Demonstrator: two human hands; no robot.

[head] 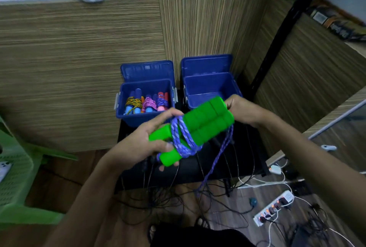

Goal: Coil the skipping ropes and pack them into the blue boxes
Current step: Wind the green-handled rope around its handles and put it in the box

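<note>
Looking down through the head camera, I saw both hands holding one skipping rope in front of the two blue boxes. The left hand [147,141] gripped the lower ends of the two green handles [200,125], thumb on top and fingers curled beneath, with fingertips showing under the lowest handle end. The right hand [240,111] held the upper ends of the same handles, though I could see little of its fingers behind the foam. The handles lay side by side, tilted up toward the right. The purple rope [183,137] was wound several turns around the handles near my left hand, and its loose part hung down from the right side toward the floor [227,203].

The left blue box [145,116] stood open with its lid tipped back against the wood-grain partition [79,68]. Inside it I counted three coiled ropes [147,104] side by side: a yellow one, a pink one and a purple one, with blue and red handles. The right blue box [210,86], just beside it, was also open, and I saw nothing in the part of it that showed. Both sat on a dark surface. A tangle of black cables [158,197] and a white power strip [274,210] lay on the floor below.
</note>
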